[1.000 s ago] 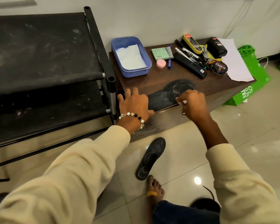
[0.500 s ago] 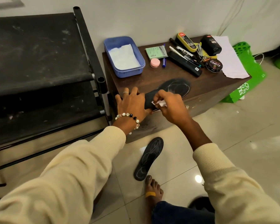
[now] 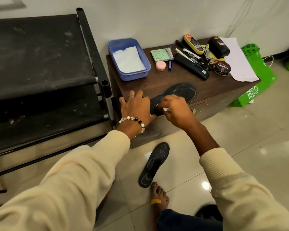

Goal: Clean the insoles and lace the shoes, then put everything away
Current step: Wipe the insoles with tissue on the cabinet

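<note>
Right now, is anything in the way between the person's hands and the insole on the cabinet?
Nothing visible. The left hand rests on the heel end of the insole, and the right hand, pinching a small white object, is already over its middle. The clutter sits further back on the cabinet.

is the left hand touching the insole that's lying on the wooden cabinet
Touching. In the head view the left hand lies flat over the heel end of the insole on the cabinet, pinning it, with no gap showing.

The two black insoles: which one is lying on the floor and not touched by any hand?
The insole on the floor, beside the bare foot. The insole on the cabinet has the left hand pressing its heel end.
</note>
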Tool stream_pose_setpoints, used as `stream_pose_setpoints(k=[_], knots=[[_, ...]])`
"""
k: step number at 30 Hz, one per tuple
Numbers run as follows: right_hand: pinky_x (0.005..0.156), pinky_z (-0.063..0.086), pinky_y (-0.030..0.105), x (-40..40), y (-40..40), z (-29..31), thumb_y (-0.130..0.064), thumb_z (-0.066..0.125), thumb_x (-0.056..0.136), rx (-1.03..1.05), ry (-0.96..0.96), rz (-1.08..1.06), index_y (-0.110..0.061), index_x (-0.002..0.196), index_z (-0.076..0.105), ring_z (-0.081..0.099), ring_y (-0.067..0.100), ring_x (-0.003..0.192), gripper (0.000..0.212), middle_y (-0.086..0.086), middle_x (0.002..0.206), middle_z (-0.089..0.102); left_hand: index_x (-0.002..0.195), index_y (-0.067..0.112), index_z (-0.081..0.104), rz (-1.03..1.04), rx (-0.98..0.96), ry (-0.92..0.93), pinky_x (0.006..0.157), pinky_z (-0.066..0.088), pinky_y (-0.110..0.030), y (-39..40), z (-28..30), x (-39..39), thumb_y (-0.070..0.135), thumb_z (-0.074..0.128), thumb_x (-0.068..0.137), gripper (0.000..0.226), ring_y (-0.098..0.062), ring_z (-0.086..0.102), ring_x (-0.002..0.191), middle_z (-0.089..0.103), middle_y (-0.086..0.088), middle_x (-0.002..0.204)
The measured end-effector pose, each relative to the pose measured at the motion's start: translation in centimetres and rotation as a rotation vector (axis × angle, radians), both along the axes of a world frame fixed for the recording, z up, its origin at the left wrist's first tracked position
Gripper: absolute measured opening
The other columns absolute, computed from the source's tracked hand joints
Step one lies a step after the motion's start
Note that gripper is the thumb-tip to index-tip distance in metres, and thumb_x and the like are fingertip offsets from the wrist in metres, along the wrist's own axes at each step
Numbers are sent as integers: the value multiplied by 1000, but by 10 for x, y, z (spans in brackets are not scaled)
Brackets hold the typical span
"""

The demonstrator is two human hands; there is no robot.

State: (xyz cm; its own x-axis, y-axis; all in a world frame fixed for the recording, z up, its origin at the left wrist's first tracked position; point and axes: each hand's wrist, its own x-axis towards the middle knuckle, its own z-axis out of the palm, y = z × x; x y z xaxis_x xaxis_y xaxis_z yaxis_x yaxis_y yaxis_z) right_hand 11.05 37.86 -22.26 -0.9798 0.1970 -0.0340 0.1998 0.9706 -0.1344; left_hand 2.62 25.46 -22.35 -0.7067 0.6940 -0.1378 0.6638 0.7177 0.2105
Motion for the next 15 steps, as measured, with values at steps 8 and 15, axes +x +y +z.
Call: stream_pose_setpoints(k=[8,15], knots=[[95,42,35,3,22,-9,-8,55,92,42,25,-435,-14,121,63,46,28,116,31,12,122,57,126,23,57,-12,-6,-9,102,30,-53,-2,-2,-1,60,68,75,64,-28,34,129,45,-2,135],[94,38,33,-11,-5,4,-9,55,91,-6,-18,12,-16,120,65,50,25,113,31,9,122,59,122,23,60,1,21,-26,102,29,-52,-1,-3,-1,57,69,75,59,-29,34,129,45,-2,134]])
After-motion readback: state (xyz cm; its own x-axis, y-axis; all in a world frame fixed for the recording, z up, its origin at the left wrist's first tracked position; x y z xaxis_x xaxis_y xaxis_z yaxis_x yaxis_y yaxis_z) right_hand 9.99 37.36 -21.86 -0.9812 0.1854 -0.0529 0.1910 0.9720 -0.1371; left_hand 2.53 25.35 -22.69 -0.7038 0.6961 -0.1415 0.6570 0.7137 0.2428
